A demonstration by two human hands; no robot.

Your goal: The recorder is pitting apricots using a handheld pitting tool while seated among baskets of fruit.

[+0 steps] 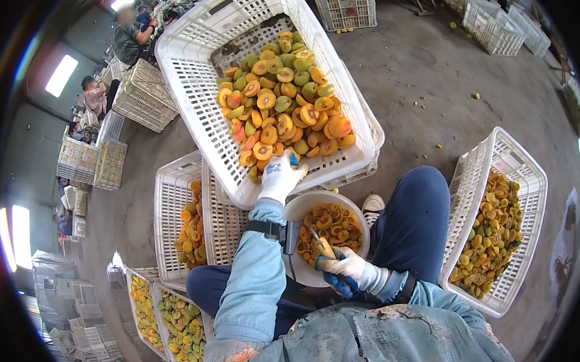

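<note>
My left hand, in a white glove with blue patches, reaches over the near rim of a white plastic crate. It touches halved apricot-like fruit, many with a pit or hollow showing; its fingertips are partly hidden, so I cannot tell whether it grips a piece. Below and to the right, my right hand grips a small hand tool with a yellowish handle and a metal end. The tool is above a white bucket, which holds orange fruit pieces.
Another crate of cut fruit stands right of my leg. A crate of fruit halves is at left, and crates of greener fruit sit lower left. Two people sit at upper left among stacked crates. Fruit bits dot the concrete floor.
</note>
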